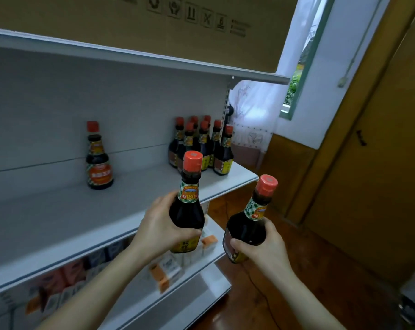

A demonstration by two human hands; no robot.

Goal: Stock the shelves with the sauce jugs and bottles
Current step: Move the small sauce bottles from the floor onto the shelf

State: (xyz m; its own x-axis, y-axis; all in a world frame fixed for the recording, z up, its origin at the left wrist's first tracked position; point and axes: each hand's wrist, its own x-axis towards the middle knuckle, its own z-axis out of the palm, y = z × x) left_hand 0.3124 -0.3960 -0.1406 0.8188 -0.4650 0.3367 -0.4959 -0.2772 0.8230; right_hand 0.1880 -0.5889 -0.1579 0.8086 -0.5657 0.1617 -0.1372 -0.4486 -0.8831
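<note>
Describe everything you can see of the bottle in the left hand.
The bottle is dark and holds near-black sauce, topped by an orange-red cap. A green-checked neck label reads 180; a yellow body label is partly hidden by the left hand. It is almost upright in the air before the middle shelf, not resting on it. Only that hand touches it, wrapped round its body.

A glossy wooden floor [261, 294] meets a brown door [368, 186]; the white wall [332, 67] holds a daylit, curtained window [294, 88].

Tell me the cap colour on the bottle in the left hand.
Orange-red: the cap shows best in the head view.
</note>
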